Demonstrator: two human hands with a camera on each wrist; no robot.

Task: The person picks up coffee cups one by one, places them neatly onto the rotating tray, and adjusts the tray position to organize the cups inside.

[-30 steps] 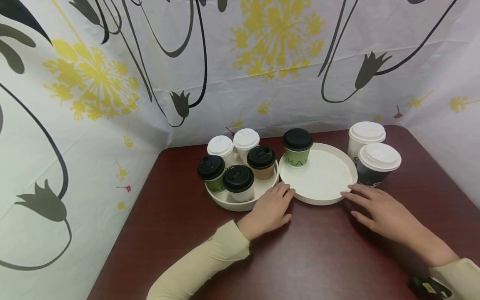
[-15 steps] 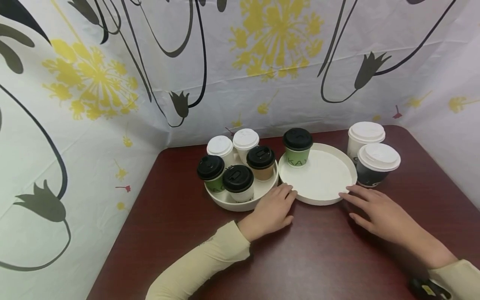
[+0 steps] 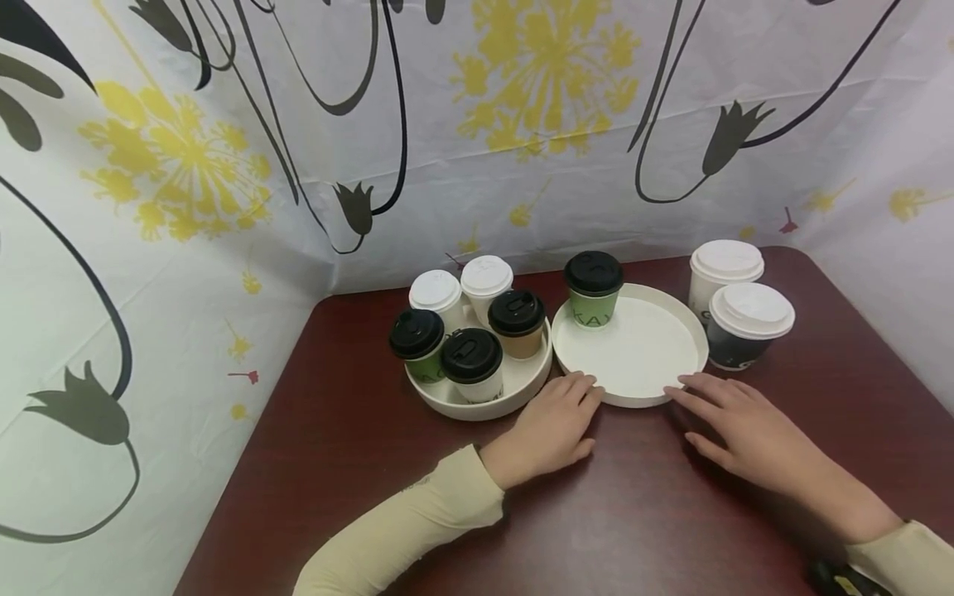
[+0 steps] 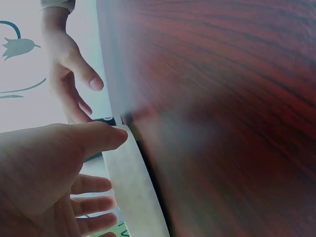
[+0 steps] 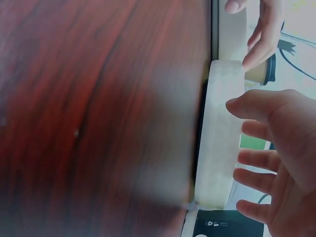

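A round white tray [image 3: 641,356] lies on the table, bearing a green paper cup [image 3: 593,308] with a black lid near its back left. At the tray's front left rim rest the fingertips of my left hand [image 3: 547,430], palm down. My right hand [image 3: 756,434] is at the front right rim, its fingers loosely stretched and its fingertips right at the edge. In the right wrist view, the tray's side wall [image 5: 219,143] stands beside the right thumb. Neither hand curls round anything.
Left of it, a second white tray [image 3: 455,411] carries several lidded cups, including a white cup with a black lid [image 3: 473,364] in front. Two larger cups with white lids, one white [image 3: 704,294] and one dark [image 3: 734,349], stand on the right. A patterned cloth [image 3: 417,165] hangs behind.
Both hands have shifted slightly toward each other along the tray's front rim, the left hand going right and the right hand left. The cups on the left tray have kept their places.
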